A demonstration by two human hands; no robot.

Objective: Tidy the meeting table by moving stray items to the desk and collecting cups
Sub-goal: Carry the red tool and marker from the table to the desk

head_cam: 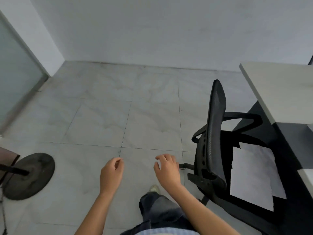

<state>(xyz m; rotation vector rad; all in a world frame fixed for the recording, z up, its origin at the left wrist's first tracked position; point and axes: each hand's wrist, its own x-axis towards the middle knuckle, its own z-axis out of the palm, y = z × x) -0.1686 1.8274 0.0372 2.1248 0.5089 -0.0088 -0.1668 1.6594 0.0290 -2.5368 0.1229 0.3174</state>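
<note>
Black mesh chair point(218, 133) right, beside white desk point(288, 92); round base point(28, 175) left | left hand point(111, 173), right hand point(166, 170) loosely curled, holding nothing

Single head-worn wide-angle view, looking forward and steeply down, floor point(105, 116) close below (wall point(152, 28) ahead)

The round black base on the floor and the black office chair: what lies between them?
In the head view, bare floor tiles, plus the person's empty left hand and right hand.

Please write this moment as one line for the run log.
left hand: empty, fingers curled | right hand: empty | chair: at white desk | cups: none visible
</note>
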